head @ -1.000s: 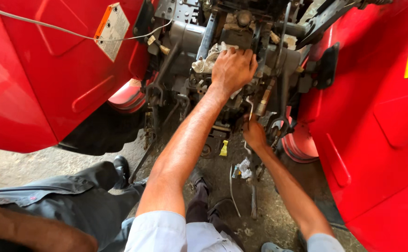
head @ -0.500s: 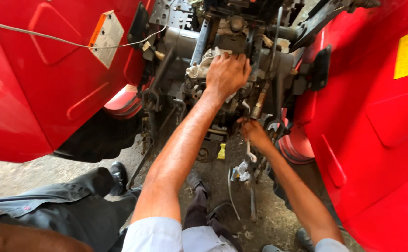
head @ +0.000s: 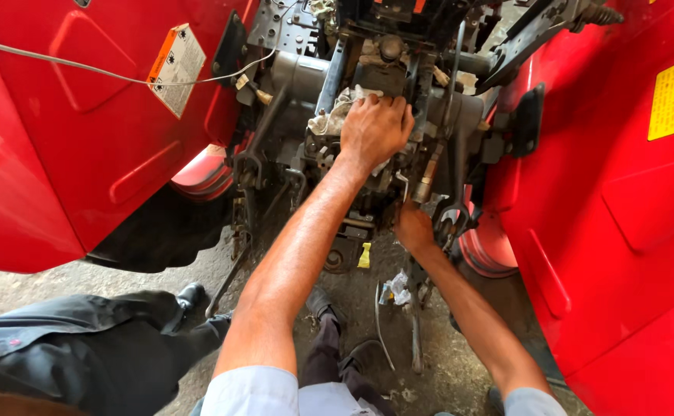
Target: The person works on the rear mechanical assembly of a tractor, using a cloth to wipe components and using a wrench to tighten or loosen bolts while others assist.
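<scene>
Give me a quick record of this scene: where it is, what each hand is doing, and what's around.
Place: between two red fenders of a machine, over its greasy grey mechanism
Left hand: pressed on a dirty rag atop the mechanism
Right hand: low in the linkage, grip hidden
Nearby: spanner, yellow tag, another person's dark-trousered leg
Floor: concrete

Dusty concrete floor (head: 445, 370); crumpled wrapper (head: 395, 289), yellow scrap (head: 365, 255) lying there.

My left hand (head: 374, 129) on the rag (head: 335, 115) atop the gearbox housing (head: 368, 177), my right hand (head: 412, 227) below it, fenders (head: 83, 131) flanking left and right, another person's leg (head: 98, 347) lower left.
</scene>
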